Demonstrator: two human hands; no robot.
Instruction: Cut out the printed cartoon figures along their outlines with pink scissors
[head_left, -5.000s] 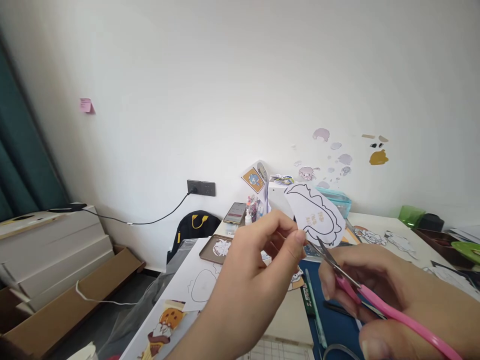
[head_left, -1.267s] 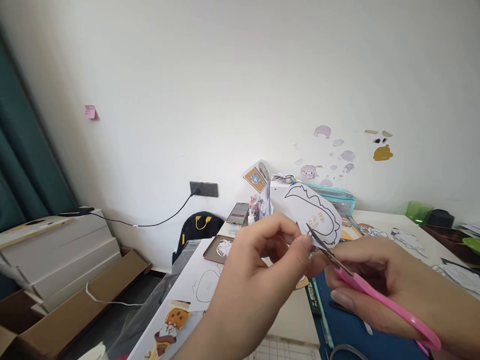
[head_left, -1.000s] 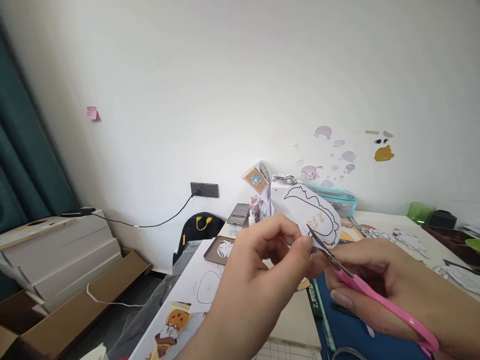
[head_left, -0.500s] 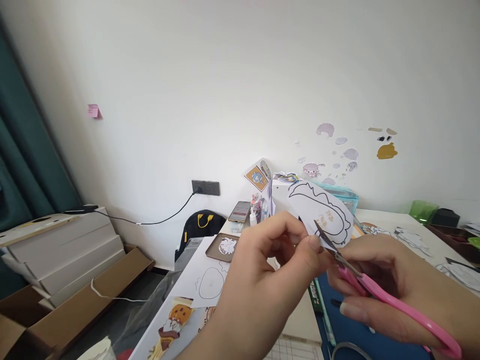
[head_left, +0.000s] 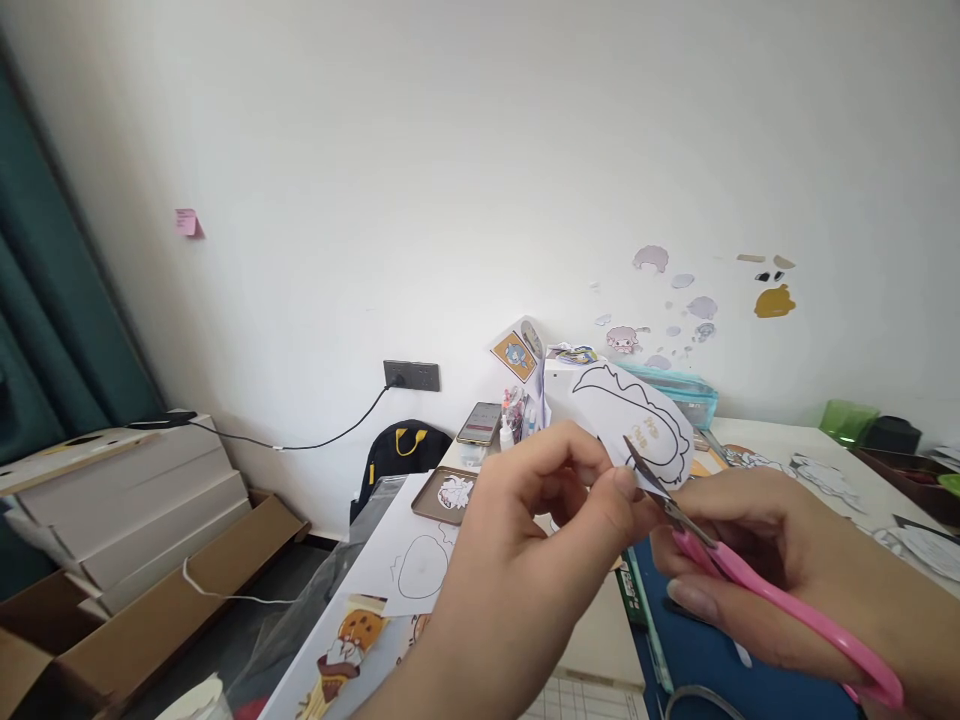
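Between thumb and fingers, my left hand (head_left: 551, 530) pinches the lower edge of a white paper cutout (head_left: 626, 415). A black wavy outline is drawn on the paper, with small gold writing inside it. My right hand (head_left: 780, 560) is closed on a pair of pink-handled scissors (head_left: 795, 610). One dark blade lies across the front of the paper, close to my left thumb tip; the other blade is mostly hidden behind the paper. The fingers of my right hand near the paper's lower right edge partly overlap it in view.
On the white desk lie a brown tray (head_left: 424, 500) with a small cutout, a phone (head_left: 480, 424) and a sheet with a drawn outline (head_left: 421, 567). A teal pencil case (head_left: 686, 392) stands behind the paper. More cutouts (head_left: 825, 478) lie at right. A backpack (head_left: 401, 450) sits left of the desk.
The paper has shifted slightly left and turned a little. My right hand and the scissors have moved slightly left; my left hand stays nearly in place.
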